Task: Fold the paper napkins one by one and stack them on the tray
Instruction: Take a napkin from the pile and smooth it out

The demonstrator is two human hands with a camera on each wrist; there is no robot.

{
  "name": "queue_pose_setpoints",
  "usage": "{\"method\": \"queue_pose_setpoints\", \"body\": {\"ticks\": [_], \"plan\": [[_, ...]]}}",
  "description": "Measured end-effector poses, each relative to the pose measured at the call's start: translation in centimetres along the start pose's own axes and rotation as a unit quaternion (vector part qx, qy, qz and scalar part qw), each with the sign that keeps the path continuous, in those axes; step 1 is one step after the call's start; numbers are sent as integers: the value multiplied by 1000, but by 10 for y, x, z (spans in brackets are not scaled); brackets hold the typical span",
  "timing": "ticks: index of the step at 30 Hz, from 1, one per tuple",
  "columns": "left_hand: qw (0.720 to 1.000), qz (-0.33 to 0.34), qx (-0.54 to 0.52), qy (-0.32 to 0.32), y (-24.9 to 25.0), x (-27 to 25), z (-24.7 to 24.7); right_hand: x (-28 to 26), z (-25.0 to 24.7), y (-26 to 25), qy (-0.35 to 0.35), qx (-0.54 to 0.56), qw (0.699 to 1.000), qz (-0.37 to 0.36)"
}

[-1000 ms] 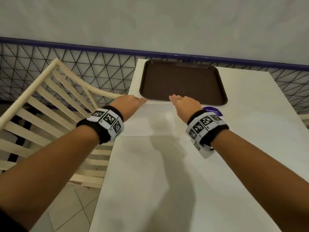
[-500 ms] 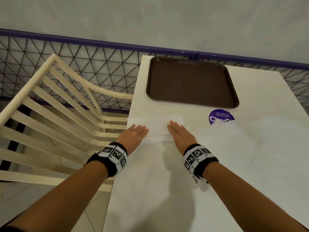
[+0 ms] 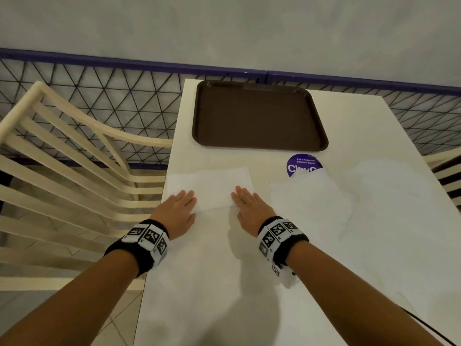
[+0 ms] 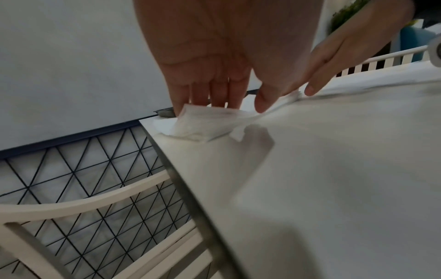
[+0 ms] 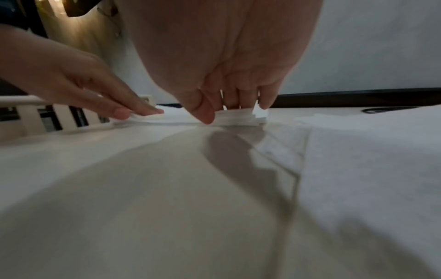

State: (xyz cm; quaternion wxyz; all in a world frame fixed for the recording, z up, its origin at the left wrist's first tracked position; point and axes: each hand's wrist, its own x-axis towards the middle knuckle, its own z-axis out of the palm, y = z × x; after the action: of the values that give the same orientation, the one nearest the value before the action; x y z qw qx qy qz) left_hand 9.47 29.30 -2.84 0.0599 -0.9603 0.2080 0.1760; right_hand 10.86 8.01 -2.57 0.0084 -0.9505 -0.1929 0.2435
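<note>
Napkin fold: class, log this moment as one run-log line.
step: creasing fold | napkin: folded, on table | left hand, right hand: flat, pressing near edge | tray: no napkins

The folded napkin (image 3: 212, 189) on the near left of the table looks like thin white paper — soft, matt, faintly textured, its layered edges showing in the right wrist view. The loose napkins (image 3: 311, 196) to its right have the same dull, slightly crinkled paper look. The table (image 3: 224, 283) top is pale, smooth and faintly sheeny. At the far side the tray (image 3: 259, 113) reads as dark brown plastic with a low satin finish. The round sticker (image 3: 303, 164) is glossy purple. Left of the table, the chair (image 3: 74, 151) is smooth cream slats — material unclear — before a thin black wire fence (image 3: 112, 96).
</note>
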Motion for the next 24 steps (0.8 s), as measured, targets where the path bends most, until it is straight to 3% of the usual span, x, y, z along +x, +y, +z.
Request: {"method": "queue_pose_setpoints", "body": {"ticks": [4, 7, 13, 15, 17, 24], "plan": [[996, -10, -26, 82, 15, 2, -14, -23, 1, 33, 61, 47, 995, 66], [984, 56, -49, 161, 46, 14, -24, -61, 8, 72, 107, 109, 975, 159], [962, 172, -57, 206, 126, 40, -41, -142, 32, 153, 145, 187, 908, 346], [960, 194, -91, 181, 154, 46, -44, -161, 41, 178, 132, 216, 885, 391], [971, 188, -89, 116, 181, 50, -50, -173, 49, 198, 118, 234, 872, 414], [978, 192, -34, 67, 243, 77, -65, -178, 51, 261, 154, 242, 877, 385]]}}
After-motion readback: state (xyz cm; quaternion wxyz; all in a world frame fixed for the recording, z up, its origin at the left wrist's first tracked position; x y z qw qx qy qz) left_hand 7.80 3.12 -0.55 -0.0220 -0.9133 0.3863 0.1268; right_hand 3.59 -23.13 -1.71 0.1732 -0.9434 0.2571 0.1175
